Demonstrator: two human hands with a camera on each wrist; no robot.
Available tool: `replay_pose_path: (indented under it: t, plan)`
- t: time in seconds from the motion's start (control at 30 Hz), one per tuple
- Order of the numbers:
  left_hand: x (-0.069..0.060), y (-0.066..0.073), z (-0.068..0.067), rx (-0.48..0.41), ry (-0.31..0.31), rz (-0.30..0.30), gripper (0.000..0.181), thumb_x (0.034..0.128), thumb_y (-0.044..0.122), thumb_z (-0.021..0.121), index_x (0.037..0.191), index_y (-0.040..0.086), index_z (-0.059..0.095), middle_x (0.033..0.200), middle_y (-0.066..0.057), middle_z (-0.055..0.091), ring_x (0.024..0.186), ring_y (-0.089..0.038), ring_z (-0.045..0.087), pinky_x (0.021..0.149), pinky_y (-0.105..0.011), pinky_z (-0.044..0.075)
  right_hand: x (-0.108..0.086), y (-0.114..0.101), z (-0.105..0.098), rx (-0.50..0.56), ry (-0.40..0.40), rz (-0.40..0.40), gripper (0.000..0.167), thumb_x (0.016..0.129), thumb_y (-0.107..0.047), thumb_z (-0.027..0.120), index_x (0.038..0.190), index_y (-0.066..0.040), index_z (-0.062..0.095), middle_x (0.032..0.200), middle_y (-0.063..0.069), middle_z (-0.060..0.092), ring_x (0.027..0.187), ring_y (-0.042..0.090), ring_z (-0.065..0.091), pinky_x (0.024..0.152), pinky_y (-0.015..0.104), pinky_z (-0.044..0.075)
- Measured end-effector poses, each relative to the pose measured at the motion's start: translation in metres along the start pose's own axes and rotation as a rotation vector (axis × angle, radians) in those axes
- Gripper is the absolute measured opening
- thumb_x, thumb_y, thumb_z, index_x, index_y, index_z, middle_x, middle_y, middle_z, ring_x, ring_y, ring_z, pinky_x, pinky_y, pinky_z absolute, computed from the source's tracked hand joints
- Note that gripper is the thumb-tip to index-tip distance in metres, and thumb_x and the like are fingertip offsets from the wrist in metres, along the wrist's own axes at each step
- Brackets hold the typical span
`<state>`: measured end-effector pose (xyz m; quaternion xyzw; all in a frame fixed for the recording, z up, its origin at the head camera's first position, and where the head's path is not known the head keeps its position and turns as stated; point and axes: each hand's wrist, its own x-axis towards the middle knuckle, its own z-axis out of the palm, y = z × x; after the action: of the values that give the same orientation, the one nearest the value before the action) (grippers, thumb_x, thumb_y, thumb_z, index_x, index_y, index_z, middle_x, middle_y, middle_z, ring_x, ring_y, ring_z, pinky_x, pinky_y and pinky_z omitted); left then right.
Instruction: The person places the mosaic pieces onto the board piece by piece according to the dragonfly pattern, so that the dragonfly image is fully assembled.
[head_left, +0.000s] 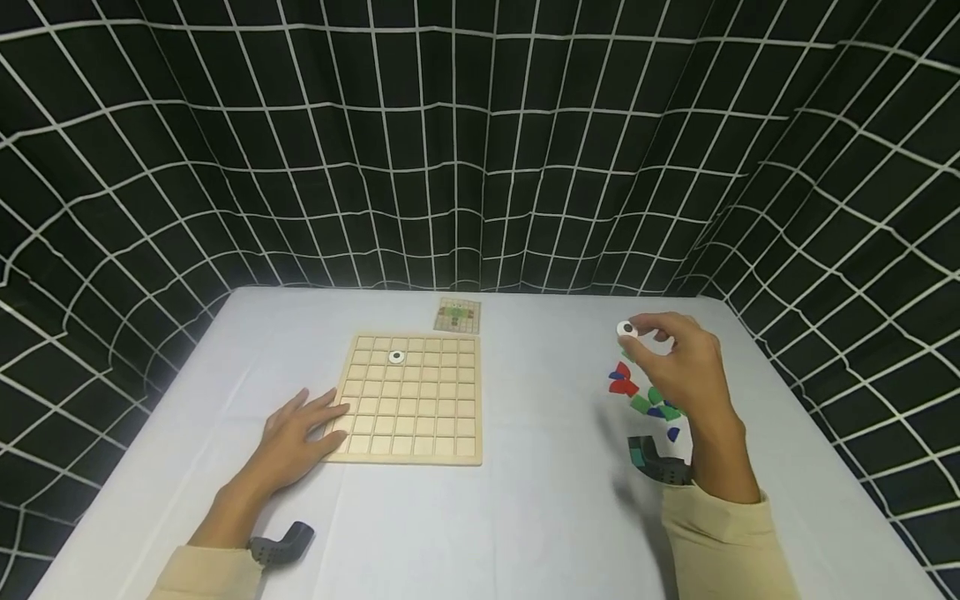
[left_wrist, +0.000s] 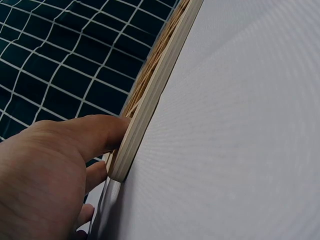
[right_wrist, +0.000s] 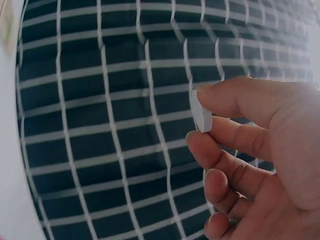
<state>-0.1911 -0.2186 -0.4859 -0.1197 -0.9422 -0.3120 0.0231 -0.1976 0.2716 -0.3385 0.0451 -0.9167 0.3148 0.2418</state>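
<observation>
A wooden grid board (head_left: 415,406) lies left of the table's middle, with one round white eye piece (head_left: 397,357) in a cell of its upper part. My left hand (head_left: 298,437) rests at the board's lower left edge, fingers fairly straight, its tips on the rim. In the left wrist view, the thumb (left_wrist: 102,131) touches the board's side. My right hand (head_left: 686,362) is raised above the table's right side. Between thumb and fingers it pinches a second white eye piece (head_left: 627,330) with a black dot, seen nearly edge-on in the right wrist view (right_wrist: 201,114).
Below the right hand lie several small flat pieces, among them a red piece (head_left: 624,387), a green piece (head_left: 640,403) and a blue piece (head_left: 673,434). A small pattern card (head_left: 457,315) lies behind the board. A dark gridded cloth (head_left: 480,150) surrounds the white table (head_left: 540,500).
</observation>
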Motion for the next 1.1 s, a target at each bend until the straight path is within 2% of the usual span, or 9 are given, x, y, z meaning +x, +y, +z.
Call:
replay_pose_path:
  t: [0.2, 0.3, 0.4, 0.5, 0.67, 0.9, 1.1]
  plan:
    - [-0.004, -0.002, 0.002, -0.01, -0.004, 0.007, 0.043, 0.0895, 0.029, 0.069, 0.129, 0.012, 0.062, 0.149, -0.013, 0.039, 0.14, -0.044, 0.014, 0.107, -0.065, 0.005, 0.001, -0.028, 0.015, 0.102, 0.053, -0.18, 0.022, 0.081, -0.008, 0.077, 0.102, -0.002, 0.072, 0.094, 0.011, 0.069, 0.09, 0.027, 0.054, 0.069, 0.041, 0.042]
    - [-0.005, -0.002, 0.001, -0.007, 0.009, 0.008, 0.043, 0.0898, 0.03, 0.068, 0.128, 0.011, 0.062, 0.148, -0.014, 0.04, 0.14, -0.044, 0.015, 0.107, -0.066, 0.006, 0.005, -0.04, 0.027, 0.148, 0.049, -0.268, 0.021, 0.079, -0.005, 0.078, 0.099, -0.002, 0.072, 0.092, 0.008, 0.07, 0.087, 0.026, 0.056, 0.07, 0.04, 0.044]
    - [-0.006, -0.002, 0.001, -0.004, 0.013, 0.004, 0.044, 0.0898, 0.031, 0.068, 0.128, 0.011, 0.062, 0.148, -0.015, 0.04, 0.139, -0.045, 0.015, 0.107, -0.066, 0.006, 0.006, -0.052, 0.04, 0.179, 0.031, -0.309, 0.021, 0.079, -0.007, 0.079, 0.098, -0.003, 0.073, 0.092, 0.006, 0.071, 0.086, 0.023, 0.056, 0.071, 0.038, 0.044]
    - [-0.005, -0.002, 0.001, -0.001, 0.009, 0.004, 0.043, 0.0899, 0.03, 0.068, 0.129, 0.011, 0.062, 0.149, -0.014, 0.04, 0.14, -0.044, 0.015, 0.107, -0.066, 0.006, 0.008, -0.064, 0.053, 0.203, 0.008, -0.311, 0.021, 0.079, -0.008, 0.079, 0.098, -0.003, 0.073, 0.093, 0.006, 0.071, 0.088, 0.022, 0.056, 0.073, 0.04, 0.046]
    - [-0.004, -0.001, 0.001, 0.003, 0.013, -0.001, 0.043, 0.0897, 0.029, 0.068, 0.129, 0.011, 0.062, 0.149, -0.014, 0.04, 0.14, -0.044, 0.015, 0.107, -0.066, 0.006, 0.011, -0.082, 0.08, 0.207, -0.043, -0.265, 0.021, 0.081, -0.013, 0.079, 0.1, -0.005, 0.073, 0.095, 0.005, 0.071, 0.091, 0.02, 0.057, 0.076, 0.043, 0.05]
    - [-0.001, -0.001, 0.002, 0.003, 0.018, 0.006, 0.043, 0.0894, 0.03, 0.068, 0.128, 0.012, 0.063, 0.148, -0.013, 0.041, 0.14, -0.044, 0.015, 0.108, -0.064, 0.006, 0.012, -0.1, 0.119, 0.232, -0.115, -0.251, 0.021, 0.081, -0.014, 0.078, 0.099, -0.004, 0.073, 0.096, 0.005, 0.071, 0.091, 0.02, 0.058, 0.076, 0.037, 0.05]
    - [-0.001, -0.001, 0.002, 0.001, 0.015, -0.008, 0.043, 0.0891, 0.031, 0.069, 0.128, 0.013, 0.063, 0.148, -0.013, 0.04, 0.14, -0.044, 0.015, 0.108, -0.064, 0.005, 0.016, -0.106, 0.154, 0.268, -0.195, -0.212, 0.021, 0.083, -0.016, 0.078, 0.101, -0.006, 0.073, 0.095, 0.004, 0.07, 0.087, 0.021, 0.058, 0.073, 0.034, 0.049]
